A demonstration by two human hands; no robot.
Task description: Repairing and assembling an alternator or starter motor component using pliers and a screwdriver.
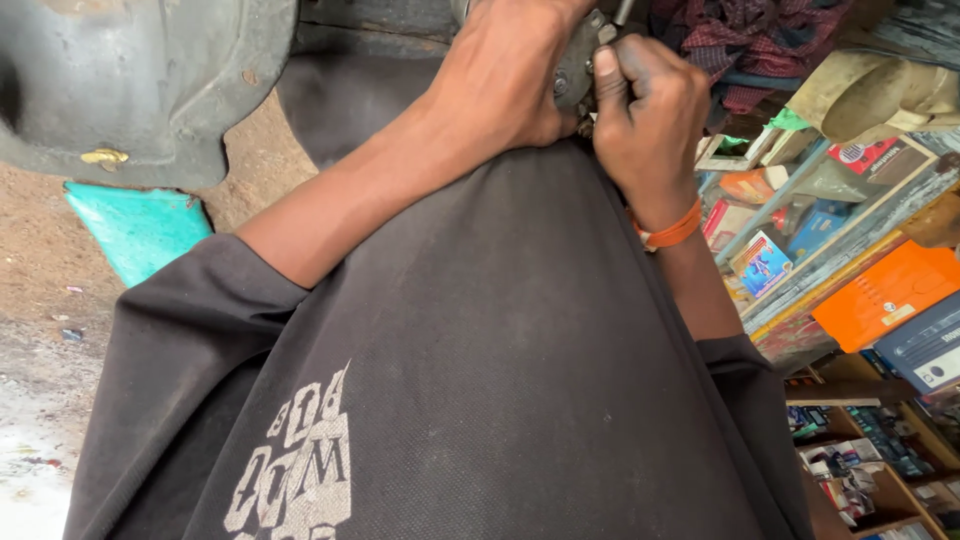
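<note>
Both my hands close around a small grey metal part [578, 62] held against my black shirt [470, 340] near the top of the view. My left hand [505, 75] wraps over its left side. My right hand [645, 115], with an orange band [672, 230] at the wrist, grips its right side, thumb pressed on the metal. A thin metal rod [624, 10] sticks up from the part. Most of the part is hidden by my fingers.
A large grey metal housing [140, 80] and a turquoise sheet [140, 228] lie at the left on dirt ground [40, 300]. At the right stand wooden shelves [880, 500] with several small boxes, an orange box [880, 295] and checked cloth [750, 40].
</note>
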